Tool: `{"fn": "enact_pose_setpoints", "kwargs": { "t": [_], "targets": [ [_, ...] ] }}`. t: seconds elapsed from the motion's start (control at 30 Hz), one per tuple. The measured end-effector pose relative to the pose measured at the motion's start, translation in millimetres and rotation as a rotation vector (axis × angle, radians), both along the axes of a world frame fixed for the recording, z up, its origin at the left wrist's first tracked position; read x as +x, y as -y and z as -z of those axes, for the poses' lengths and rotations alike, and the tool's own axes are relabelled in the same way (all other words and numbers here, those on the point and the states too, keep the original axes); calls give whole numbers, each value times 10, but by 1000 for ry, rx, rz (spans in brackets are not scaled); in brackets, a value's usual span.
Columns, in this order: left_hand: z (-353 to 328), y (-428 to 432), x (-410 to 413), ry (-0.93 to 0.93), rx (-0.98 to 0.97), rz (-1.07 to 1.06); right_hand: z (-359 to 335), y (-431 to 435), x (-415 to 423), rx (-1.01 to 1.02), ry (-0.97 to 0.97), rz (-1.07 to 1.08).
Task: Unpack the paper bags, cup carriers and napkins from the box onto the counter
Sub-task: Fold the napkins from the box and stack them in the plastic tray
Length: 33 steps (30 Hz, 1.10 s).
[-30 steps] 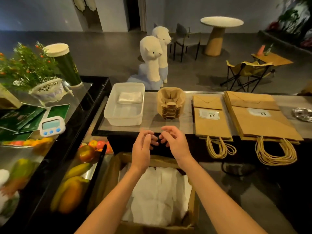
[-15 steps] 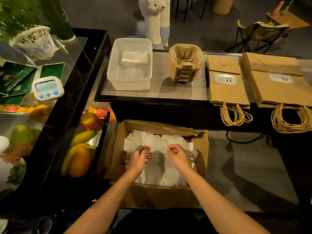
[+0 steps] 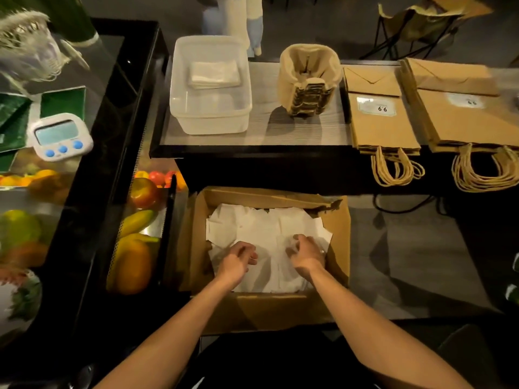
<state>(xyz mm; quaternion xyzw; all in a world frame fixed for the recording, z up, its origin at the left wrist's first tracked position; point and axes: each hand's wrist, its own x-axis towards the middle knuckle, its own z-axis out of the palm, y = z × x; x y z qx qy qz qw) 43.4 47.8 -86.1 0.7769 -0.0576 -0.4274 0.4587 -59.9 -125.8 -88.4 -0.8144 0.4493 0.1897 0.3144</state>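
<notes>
Two hands low in box, left hand and right hand on napkins, fingers curled, grip unclear.

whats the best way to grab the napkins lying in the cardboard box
Come straight down from above: the cardboard box has walls on every side and only its top is open. The white napkins lie flat in a loose, overlapping pile, so probably slide fingers under opposite edges of a bundle, left hand and right hand on either side, and lift it squeezed together.
</notes>
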Motion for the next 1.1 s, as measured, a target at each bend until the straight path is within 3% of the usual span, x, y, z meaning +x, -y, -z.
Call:
{"fn": "enact_pose_setpoints", "kwargs": {
  "t": [0.17,0.37,0.5,0.6,0.67,0.8,1.0,1.1],
  "targets": [
    [-21,-10,3,-12,-23,28,-59,50,-52,-55,170,166],
    [-31,25,75,-34,-37,17,-191,96,-23,265,367,493],
    [-28,134,122,-28,-45,-30,-216,219,5,734,496,942],
    [-30,226,145,-30,-56,-45,-142,300,6,791,546,1022],
    [-18,286,169,-50,-47,-18,-89,337,14,669,495,962],
    [3,335,195,-60,44,115,-7,347,-53,220,221,470],
    [154,384,208,-47,109,196,-48,325,-34,120,-4,103],
    [152,410,192,-40,124,233,-83,306,41,49,20,121]
  ]
}}
